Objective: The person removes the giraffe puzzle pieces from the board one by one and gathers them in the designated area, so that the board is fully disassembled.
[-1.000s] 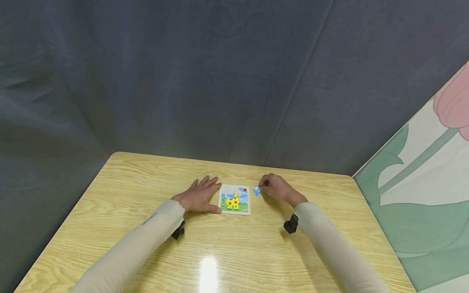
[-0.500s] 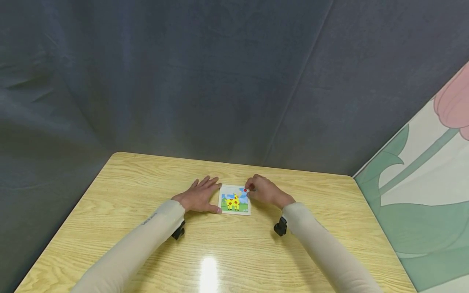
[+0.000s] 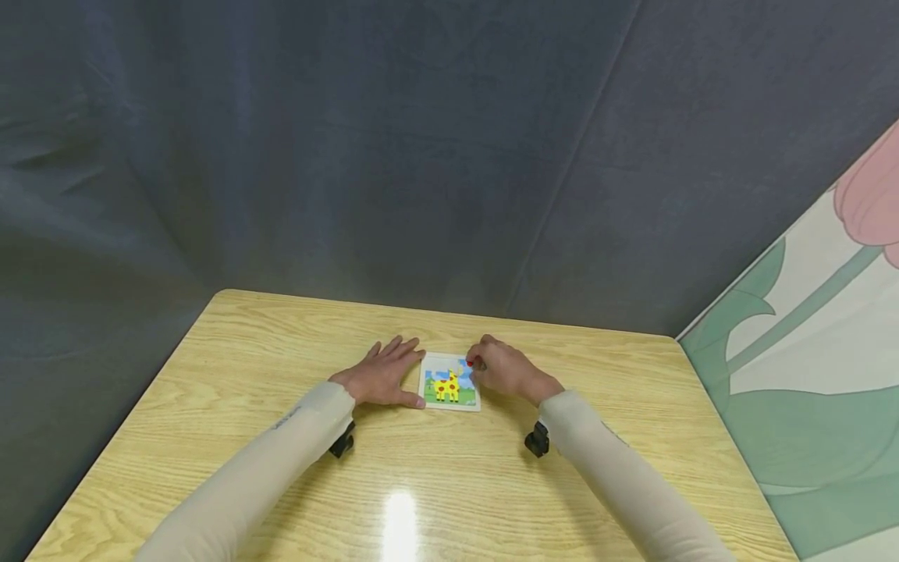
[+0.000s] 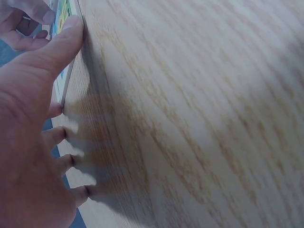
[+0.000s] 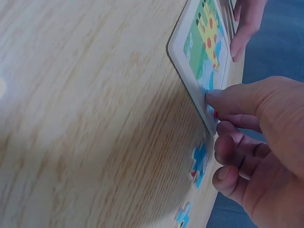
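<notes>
A white-framed giraffe puzzle board lies flat on the table between both hands. My left hand is spread along its left side, thumb on the near corner and index fingertip at the far one. At the far right corner of the board, my right hand has thumb and index finger at a blue puzzle piece with a red dot and appears to pinch it; the fingers cover most of it. Below that hand in the right wrist view lie a loose blue puzzle piece and another loose piece.
The pale wood table carries the board near its far edge. Behind it hangs a dark curtain, and a flower-patterned panel borders the right side.
My right hand has left a blue puzzle piece on the table and moved left to the board's far right corner, its fingertips closing around the red dot. The left hand has stayed in place.
</notes>
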Demonstrator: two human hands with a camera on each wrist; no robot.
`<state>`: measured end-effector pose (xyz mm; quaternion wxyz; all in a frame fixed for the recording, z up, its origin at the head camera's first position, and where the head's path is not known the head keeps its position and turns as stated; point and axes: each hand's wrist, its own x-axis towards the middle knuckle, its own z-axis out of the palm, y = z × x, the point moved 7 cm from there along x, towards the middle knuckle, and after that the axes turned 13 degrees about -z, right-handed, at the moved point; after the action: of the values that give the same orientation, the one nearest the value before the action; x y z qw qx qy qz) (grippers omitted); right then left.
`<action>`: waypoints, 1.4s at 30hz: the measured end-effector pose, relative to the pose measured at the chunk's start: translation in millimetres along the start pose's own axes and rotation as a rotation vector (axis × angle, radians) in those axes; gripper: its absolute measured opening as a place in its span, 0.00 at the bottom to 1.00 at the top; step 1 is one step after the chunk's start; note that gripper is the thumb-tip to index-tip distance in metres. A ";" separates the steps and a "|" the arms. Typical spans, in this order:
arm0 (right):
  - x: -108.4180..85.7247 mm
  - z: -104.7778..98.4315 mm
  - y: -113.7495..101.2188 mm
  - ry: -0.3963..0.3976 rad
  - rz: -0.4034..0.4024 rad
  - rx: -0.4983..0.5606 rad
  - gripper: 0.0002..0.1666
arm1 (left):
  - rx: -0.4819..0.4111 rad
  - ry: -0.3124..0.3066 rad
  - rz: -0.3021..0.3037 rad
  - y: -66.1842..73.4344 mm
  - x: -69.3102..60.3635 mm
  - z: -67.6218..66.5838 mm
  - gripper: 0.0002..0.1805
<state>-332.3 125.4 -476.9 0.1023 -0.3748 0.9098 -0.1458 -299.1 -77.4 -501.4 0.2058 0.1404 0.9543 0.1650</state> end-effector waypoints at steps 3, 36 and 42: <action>1.8 2.8 -2.9 -0.018 0.005 -0.011 0.18 | 0.006 0.001 -0.001 -1.7 0.0 1.0 0.55; 6.3 5.2 1.4 0.007 0.045 0.140 0.07 | -0.016 0.010 -0.003 5.7 -2.7 -2.1 0.54; 5.2 2.7 1.0 -0.005 0.014 0.218 0.03 | -0.002 0.009 -0.010 4.4 -2.0 -3.9 0.54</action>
<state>-335.8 121.8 -480.1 0.1459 -0.3554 0.8910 -0.2420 -298.2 -75.1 -495.7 0.2025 0.1349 0.9557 0.1659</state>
